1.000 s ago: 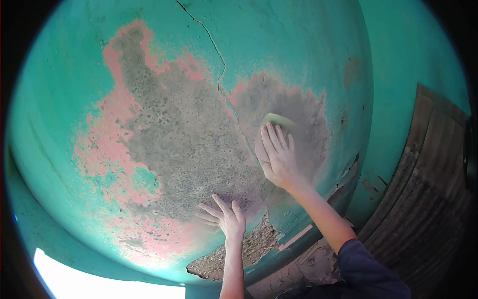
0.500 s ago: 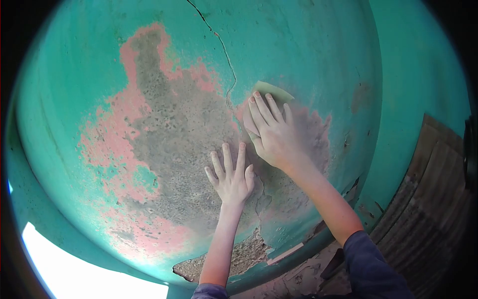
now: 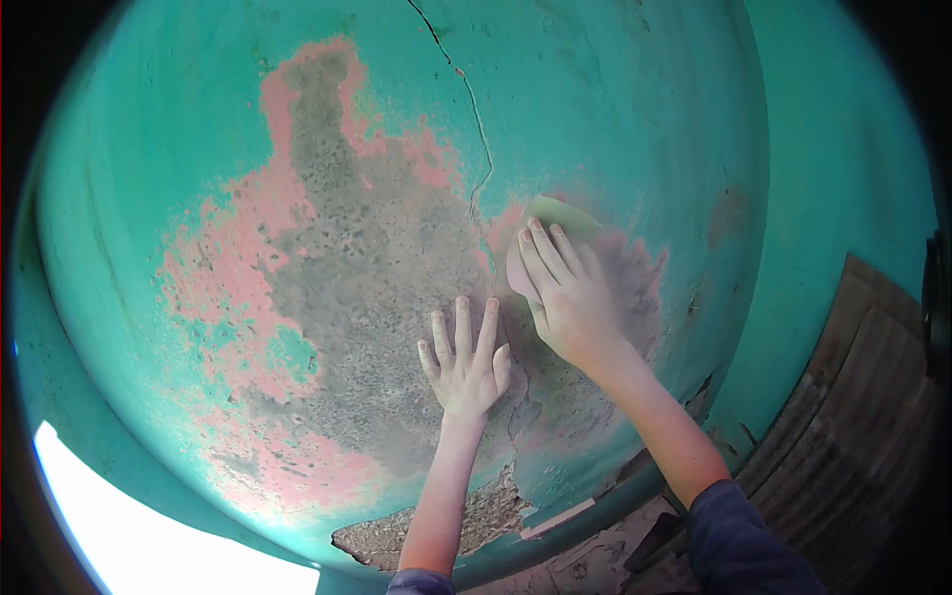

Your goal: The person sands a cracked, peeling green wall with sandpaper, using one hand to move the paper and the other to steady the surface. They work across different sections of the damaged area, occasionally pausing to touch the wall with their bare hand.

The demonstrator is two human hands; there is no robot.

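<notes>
My right hand (image 3: 573, 302) presses a sheet of sandpaper (image 3: 560, 210) flat against the worn, curved wall (image 3: 635, 109). The paper is pale and greenish, and its edges stick out above the fingertips and to their left; the rest is hidden under the palm and fingers. Lower and to the left, my left hand (image 3: 464, 372) lies on the bare grey patch (image 3: 367, 258) with fingers spread and nothing in it. Pale dust coats both hands. The patch has a ragged pink border (image 3: 238, 248) within the green paint.
A thin crack (image 3: 478, 114) runs down the wall between the hands from the top. At the bottom, a broken strip (image 3: 436, 526) exposes rough material. Brown corrugated sheets (image 3: 853, 397) lean at the right. Bright light (image 3: 129, 526) shows at lower left.
My right hand has slid a little down the wall with the sandpaper. My left hand stays nearly in place. The whole view has shifted slightly.
</notes>
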